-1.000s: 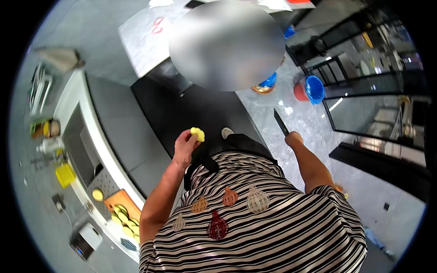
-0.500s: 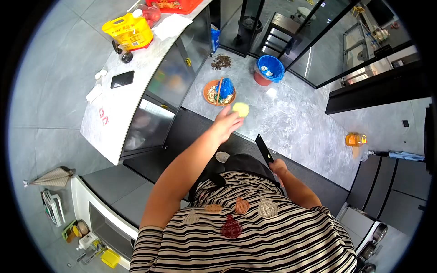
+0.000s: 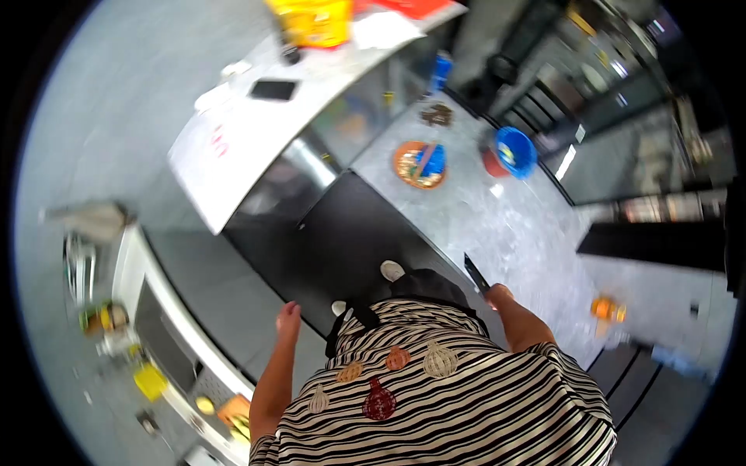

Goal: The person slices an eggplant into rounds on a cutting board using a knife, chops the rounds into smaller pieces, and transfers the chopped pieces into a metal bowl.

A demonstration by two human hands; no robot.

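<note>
My right hand (image 3: 499, 296) is wrapped round the handle of a kitchen knife (image 3: 475, 273), its dark blade pointing forward over the edge of the grey marbled floor. My left hand (image 3: 288, 318) hangs low on the left near the dark worktop. Its fingers look curled together, slightly blurred, with nothing visible in them. Ahead on the floor stand a round brown basket (image 3: 402, 161) with pale pieces and a blue bag in it, and a reddish bin (image 3: 493, 163) lined with a blue bag (image 3: 528, 155). Something pale yellow (image 3: 506, 153) lies in the bin.
A white counter (image 3: 233, 171) at left carries a phone (image 3: 273, 90) and a yellow jug (image 3: 322, 22). Dark scraps (image 3: 437, 115) lie beyond the basket. A bottle of orange liquid (image 3: 608, 309) stands at right. Lower left, a sink (image 3: 165, 334) and a cutting board (image 3: 235, 409) border my left side.
My left hand has swung back from near the basket to low on the left; the pale yellow piece beside it is gone from there. My view has turned, and the right hand still holds the knife.
</note>
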